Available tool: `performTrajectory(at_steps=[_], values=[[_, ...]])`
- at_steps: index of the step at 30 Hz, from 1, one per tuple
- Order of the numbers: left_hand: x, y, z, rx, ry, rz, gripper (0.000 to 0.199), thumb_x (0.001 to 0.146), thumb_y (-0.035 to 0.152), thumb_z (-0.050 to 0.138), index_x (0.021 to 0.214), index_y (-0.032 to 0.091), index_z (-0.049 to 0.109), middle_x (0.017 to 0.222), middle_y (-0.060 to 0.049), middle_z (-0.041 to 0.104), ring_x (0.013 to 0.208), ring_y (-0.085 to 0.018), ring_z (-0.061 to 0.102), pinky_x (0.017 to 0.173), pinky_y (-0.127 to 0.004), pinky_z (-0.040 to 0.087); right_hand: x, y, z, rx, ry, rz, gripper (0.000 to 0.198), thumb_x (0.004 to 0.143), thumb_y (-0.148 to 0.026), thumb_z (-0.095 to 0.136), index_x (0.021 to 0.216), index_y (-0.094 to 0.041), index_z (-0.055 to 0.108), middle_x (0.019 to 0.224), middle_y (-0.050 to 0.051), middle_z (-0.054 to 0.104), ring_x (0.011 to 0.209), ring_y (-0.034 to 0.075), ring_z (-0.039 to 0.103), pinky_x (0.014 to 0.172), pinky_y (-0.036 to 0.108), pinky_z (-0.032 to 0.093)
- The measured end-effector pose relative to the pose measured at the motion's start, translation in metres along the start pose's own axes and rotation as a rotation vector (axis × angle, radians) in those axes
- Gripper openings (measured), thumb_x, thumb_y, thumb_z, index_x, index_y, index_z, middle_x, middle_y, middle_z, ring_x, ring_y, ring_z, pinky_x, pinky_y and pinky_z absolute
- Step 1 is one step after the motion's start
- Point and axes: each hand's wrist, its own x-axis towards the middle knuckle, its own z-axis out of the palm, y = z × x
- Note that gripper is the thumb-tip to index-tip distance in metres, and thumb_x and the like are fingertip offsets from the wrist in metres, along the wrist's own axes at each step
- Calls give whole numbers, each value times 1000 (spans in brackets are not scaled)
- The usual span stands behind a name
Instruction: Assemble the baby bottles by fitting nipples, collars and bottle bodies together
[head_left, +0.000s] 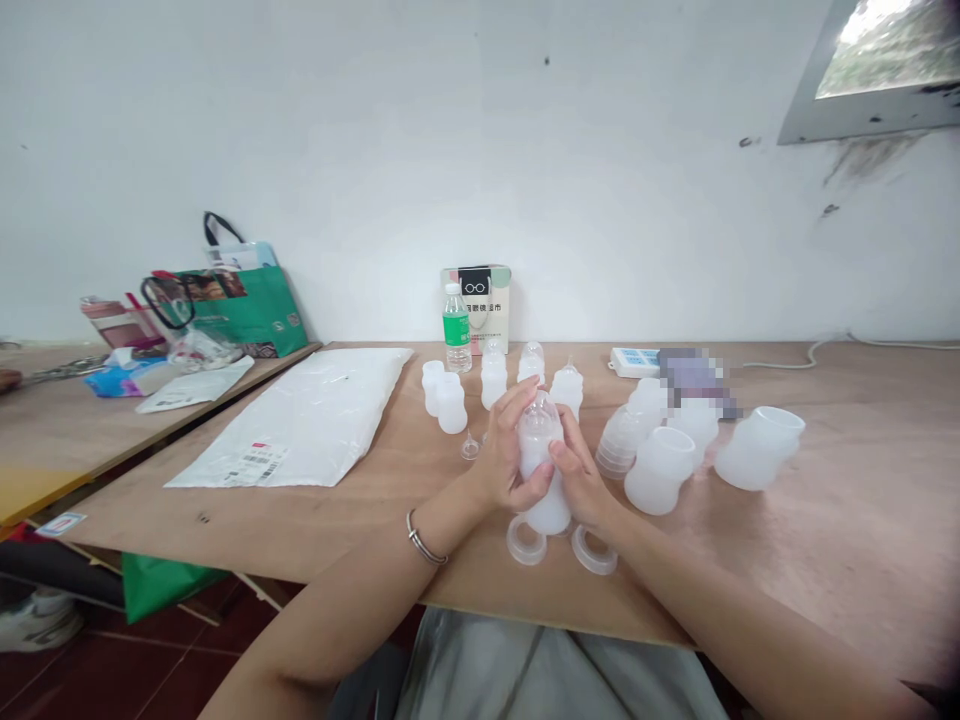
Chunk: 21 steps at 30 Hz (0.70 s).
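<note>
Both hands are wrapped round one translucent white baby bottle (547, 510) near the table's front edge. My left hand (506, 455), with a bracelet at its wrist, closes on the bottle's upper left side and its clear dome cap (541, 408). My right hand (581, 465) grips it from the right, thumb against the front. Two loose collar rings, a left one (527, 558) and a right one (596, 568), lie before the bottle. A clear nipple (470, 447) lies left of my hands. Capped bottles (493, 378) stand behind them.
Open bottle bodies (661, 472) stand at right, beside stacked rings (617, 440). Two more bottles (451, 405) are left of centre. A white mailing bag (300, 410) covers the left. Behind are a water bottle (456, 335), a paper bag (495, 300) and a blue-white case (634, 362).
</note>
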Motion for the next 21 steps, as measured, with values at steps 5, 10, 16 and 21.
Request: performTrajectory(at_steps=[5, 10, 16, 21], values=[[1, -1, -4, -50, -83, -68, 72, 84, 39, 49, 144, 23, 14, 137, -16, 44, 122, -31, 47, 99, -54, 39, 2, 5, -1, 18, 18, 5, 34, 84, -47, 51, 110, -26, 46, 107, 5, 54, 97, 21, 54, 89, 39, 45], [1, -3, -6, 6, -130, -87, 75, 83, 37, 50, 145, 22, 11, 132, -16, 47, 116, -31, 51, 97, -54, 39, 3, 6, -1, 52, 25, 25, 29, 86, -45, 49, 108, -26, 47, 108, 5, 55, 98, 21, 55, 91, 38, 44], [1, -4, -9, 5, -139, -79, 74, 83, 36, 51, 145, 23, 11, 132, -16, 47, 115, -31, 52, 97, -53, 40, 3, 3, -1, 20, 26, 35, 30, 86, -46, 48, 108, -26, 47, 111, 5, 55, 100, 21, 55, 88, 36, 45], [-1, -4, -7, -62, -60, -89, 68, 85, 38, 50, 143, 23, 17, 129, -16, 50, 118, -30, 51, 98, -52, 41, 2, 2, 1, 54, 7, 2, 34, 84, -49, 51, 108, -27, 43, 112, 5, 56, 97, 20, 57, 82, 36, 48]])
